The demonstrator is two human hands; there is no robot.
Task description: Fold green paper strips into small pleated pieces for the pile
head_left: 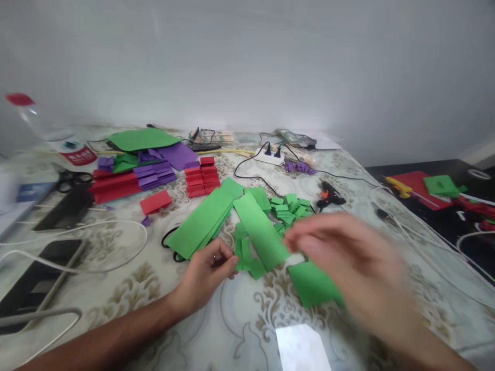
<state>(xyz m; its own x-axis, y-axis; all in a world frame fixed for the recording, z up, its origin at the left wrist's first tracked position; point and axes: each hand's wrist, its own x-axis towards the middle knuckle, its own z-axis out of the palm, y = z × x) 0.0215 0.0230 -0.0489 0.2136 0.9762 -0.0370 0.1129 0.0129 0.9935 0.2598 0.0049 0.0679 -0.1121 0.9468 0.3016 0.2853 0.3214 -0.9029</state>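
Observation:
My left hand [211,270] is closed above the tablecloth, its fingers curled in toward the thumb; whatever it holds, if anything, is hidden. Just beyond it lies a stack of long green paper strips [204,219]. A single green strip [261,232] slants across smaller green pieces [243,252] between my hands. Motion smears my right hand [348,252], whose fingertips are near that strip's lower end; I cannot tell if they touch it. Partly behind the right hand is a green sheet [313,283]. Small folded green pieces [290,208] form a pile farther back.
Folded red papers [201,178], purple papers [154,175] and scissors [71,178] lie at the back left, near a bottle [71,144]. A glue gun [330,196] sits right of a power strip [269,155]. White cable [131,224] loops beside a phone [42,278]. White paper [302,348] lies in front.

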